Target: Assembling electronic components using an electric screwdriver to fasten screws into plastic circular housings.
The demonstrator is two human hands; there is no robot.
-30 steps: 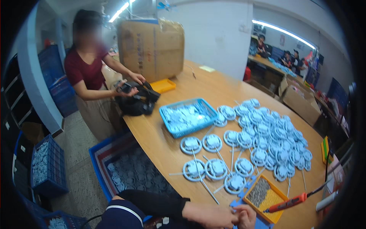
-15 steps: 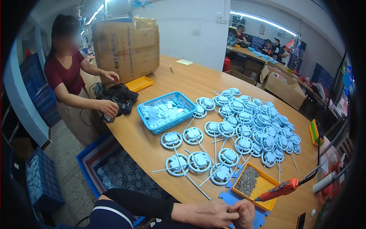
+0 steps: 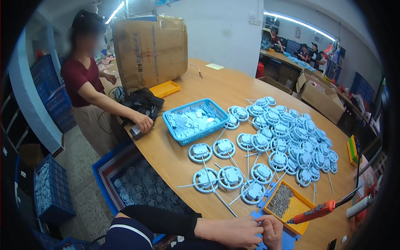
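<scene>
L hand [image 3: 241, 232] & R hand [image 3: 272, 233] touching, fingers curled; can't tell if gripping anything. Orange tray [image 3: 301, 209] w/ screws [image 3: 279, 201] beside, red driver [image 3: 314, 211] angled over it.

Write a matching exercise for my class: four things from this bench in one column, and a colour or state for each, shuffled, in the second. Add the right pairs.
Column one
1. Parts tray
2. Screwdriver
3. Left hand
4. Basket

Column two
A. Light blue, holding flat pieces
B. Bare, with a black sleeve further up its arm
C. Yellow, holding small grey bits
D. Red, with a dark cable

Pairs: 1-C, 2-D, 3-B, 4-A
</scene>
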